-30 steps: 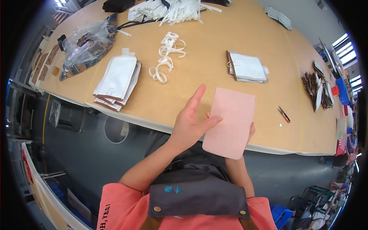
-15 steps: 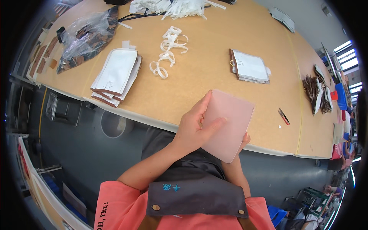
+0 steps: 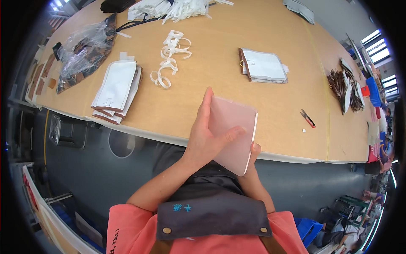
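Note:
A flat pink rectangular panel [image 3: 237,154] with rounded corners is held between my two hands above the table's near edge. My left hand [image 3: 205,137] grips its left side, the thumb across the front face and the fingers stretched up along the edge. Behind the panel's lower right edge is my right hand [image 3: 253,153]; its fingertips show at the side, and the rest is hidden. The panel stands tilted, its pale right edge turned toward view.
White brown-edged pieces lie stacked at left [image 3: 116,86] and far right [image 3: 264,65]. Between them curls a white strip [image 3: 169,53]. Small snips [image 3: 308,119] lie right, near a white scrap [image 3: 303,131]. Farther off are a plastic bag [image 3: 86,48] and brown bundled pieces [image 3: 344,91].
The panel has turned in my hands, so its right edge shows more and its face looks narrower. My left fingers have straightened upward. The whole view has shifted somewhat.

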Action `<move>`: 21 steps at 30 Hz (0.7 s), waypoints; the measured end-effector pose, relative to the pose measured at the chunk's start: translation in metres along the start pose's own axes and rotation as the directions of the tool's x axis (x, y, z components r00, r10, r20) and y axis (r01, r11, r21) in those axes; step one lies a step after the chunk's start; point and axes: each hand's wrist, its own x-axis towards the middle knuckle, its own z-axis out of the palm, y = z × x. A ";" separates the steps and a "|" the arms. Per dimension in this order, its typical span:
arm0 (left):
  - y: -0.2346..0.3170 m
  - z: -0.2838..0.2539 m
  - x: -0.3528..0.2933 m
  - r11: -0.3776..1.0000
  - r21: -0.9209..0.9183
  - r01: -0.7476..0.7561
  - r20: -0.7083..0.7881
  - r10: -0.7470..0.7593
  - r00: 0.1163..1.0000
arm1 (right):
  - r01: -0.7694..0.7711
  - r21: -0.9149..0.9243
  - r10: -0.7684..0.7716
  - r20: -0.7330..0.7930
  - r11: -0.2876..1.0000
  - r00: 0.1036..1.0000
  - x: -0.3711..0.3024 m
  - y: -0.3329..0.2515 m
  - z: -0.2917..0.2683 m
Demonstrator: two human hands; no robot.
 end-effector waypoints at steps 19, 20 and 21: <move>-0.010 -0.093 0.037 0.795 0.600 -0.090 -0.192 0.252 0.948 | 0.423 0.193 -0.424 -0.035 0.886 0.905 0.003 -0.090 -0.053; -0.008 -0.084 0.044 0.798 0.594 -0.106 -0.159 0.245 0.956 | 0.452 0.181 -0.449 -0.062 0.873 0.891 0.002 -0.097 -0.055; -0.008 -0.076 0.052 0.801 0.587 -0.121 -0.126 0.237 0.963 | 0.484 0.151 -0.475 -0.092 0.862 0.875 -0.003 -0.106 -0.058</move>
